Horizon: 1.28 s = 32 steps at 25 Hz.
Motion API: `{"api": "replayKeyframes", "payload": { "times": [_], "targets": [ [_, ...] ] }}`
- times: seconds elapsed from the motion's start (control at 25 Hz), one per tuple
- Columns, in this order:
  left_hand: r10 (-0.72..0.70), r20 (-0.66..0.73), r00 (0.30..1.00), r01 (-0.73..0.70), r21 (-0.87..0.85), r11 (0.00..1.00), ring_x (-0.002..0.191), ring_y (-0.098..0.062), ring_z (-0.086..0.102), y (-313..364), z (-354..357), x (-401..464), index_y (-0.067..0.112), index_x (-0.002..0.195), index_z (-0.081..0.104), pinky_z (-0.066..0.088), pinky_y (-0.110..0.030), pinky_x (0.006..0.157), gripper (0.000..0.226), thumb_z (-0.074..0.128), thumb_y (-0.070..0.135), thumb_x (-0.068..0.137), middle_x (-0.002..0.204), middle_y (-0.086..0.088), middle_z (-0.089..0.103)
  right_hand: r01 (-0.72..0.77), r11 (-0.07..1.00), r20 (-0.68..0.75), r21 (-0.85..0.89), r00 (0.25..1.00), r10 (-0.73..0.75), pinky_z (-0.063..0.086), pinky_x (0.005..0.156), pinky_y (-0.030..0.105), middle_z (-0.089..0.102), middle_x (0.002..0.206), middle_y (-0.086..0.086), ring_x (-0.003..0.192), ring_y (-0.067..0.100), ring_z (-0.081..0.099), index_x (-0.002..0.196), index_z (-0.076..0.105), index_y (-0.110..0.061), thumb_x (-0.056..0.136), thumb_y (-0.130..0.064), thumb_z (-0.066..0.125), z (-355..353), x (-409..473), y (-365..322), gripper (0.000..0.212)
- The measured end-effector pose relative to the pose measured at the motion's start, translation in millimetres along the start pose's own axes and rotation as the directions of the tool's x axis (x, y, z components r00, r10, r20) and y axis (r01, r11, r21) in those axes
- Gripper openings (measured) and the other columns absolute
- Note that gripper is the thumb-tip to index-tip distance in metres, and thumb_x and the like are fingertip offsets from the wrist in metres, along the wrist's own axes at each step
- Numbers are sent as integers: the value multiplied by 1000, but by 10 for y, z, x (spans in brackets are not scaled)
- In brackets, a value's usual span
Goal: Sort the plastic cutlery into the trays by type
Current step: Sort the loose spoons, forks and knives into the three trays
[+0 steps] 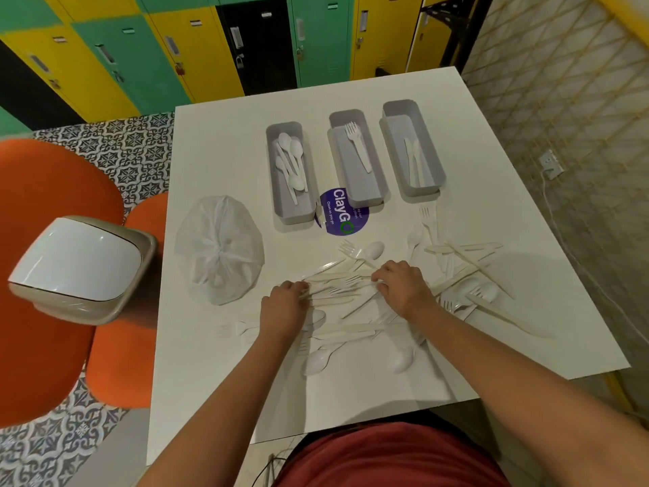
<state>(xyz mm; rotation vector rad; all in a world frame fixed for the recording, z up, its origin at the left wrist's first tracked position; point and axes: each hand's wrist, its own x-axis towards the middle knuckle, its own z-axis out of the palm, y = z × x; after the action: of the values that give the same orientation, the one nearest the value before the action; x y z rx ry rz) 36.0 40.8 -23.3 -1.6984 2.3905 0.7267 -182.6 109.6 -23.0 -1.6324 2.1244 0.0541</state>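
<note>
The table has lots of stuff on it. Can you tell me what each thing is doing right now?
left tray: holds spoons
middle tray: holds one fork
right tray: holds knives
cutlery pile: loose, unsorted on the table
plastic bag: tied shut, lying on the table
bin: lid closed
left hand: fingers on cutlery in the pile
right hand: fingers on cutlery in the pile
</note>
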Motion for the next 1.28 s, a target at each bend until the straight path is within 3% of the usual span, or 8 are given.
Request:
{"api": "replayKeyframes", "payload": {
  "times": [0.36,0.52,0.64,0.72,0.84,0.96,1.16,1.28],
  "targets": [
    [-27,-29,999,27,-9,1000,112,-27,51,-30,115,57,18,126,55,39,-37,91,32,44,21,96,124,-5,55,-73,996,74,51,995,69,34,96,37,52,125,6,118,26,43,126,53,-19,97,-18,44,-28,10,-40,31],
    [-51,-93,994,25,-254,967,102,-27,56,-57,91,18,12,114,60,44,-35,83,24,53,15,91,114,-6,59,-99,989,40,109,995,95,38,92,37,52,119,9,114,28,47,116,58,-13,95,-9,45,-13,-36,-29,25],
    [-82,-144,986,10,-442,897,85,-22,56,-55,29,-26,12,94,60,38,-26,67,8,57,8,88,94,-3,61,-105,984,3,141,994,106,40,89,37,56,113,10,107,28,52,108,59,-10,94,-4,44,-40,-62,-10,22],
    [-91,-167,982,-8,-514,858,79,-21,55,-54,-4,-29,14,84,56,37,-20,60,15,52,0,88,85,-3,61,-94,987,-17,128,995,96,39,88,37,57,111,9,105,28,52,107,58,-11,94,-4,43,-77,-82,-6,21],
    [-118,-175,977,-12,-604,797,80,-21,57,2,-69,-8,13,86,56,39,-14,62,18,48,-3,89,85,-3,61,-74,989,-63,126,995,82,38,83,37,57,106,6,100,28,53,105,56,-13,95,-6,43,-144,-106,13,18],
    [-135,-161,978,-13,-688,726,81,-19,62,112,-158,38,13,90,56,42,-21,62,19,47,-4,89,88,-1,62,-72,924,-146,376,980,136,44,79,39,53,96,8,92,30,54,101,55,-8,94,-4,43,-211,-119,27,15],
    [-224,-37,974,96,-829,551,75,-18,54,353,-364,152,15,98,64,44,-31,74,16,55,6,89,82,1,61,-154,767,-194,623,919,342,44,78,32,49,114,18,95,27,50,112,54,-1,92,7,36,-367,-78,14,28],
    [-238,88,967,180,-899,400,70,-13,55,546,-541,192,13,101,65,47,-26,67,16,59,7,88,80,1,62,-184,719,-178,671,901,397,40,78,26,52,118,20,102,29,53,112,55,3,94,3,36,-486,18,46,27]
  ]
}}
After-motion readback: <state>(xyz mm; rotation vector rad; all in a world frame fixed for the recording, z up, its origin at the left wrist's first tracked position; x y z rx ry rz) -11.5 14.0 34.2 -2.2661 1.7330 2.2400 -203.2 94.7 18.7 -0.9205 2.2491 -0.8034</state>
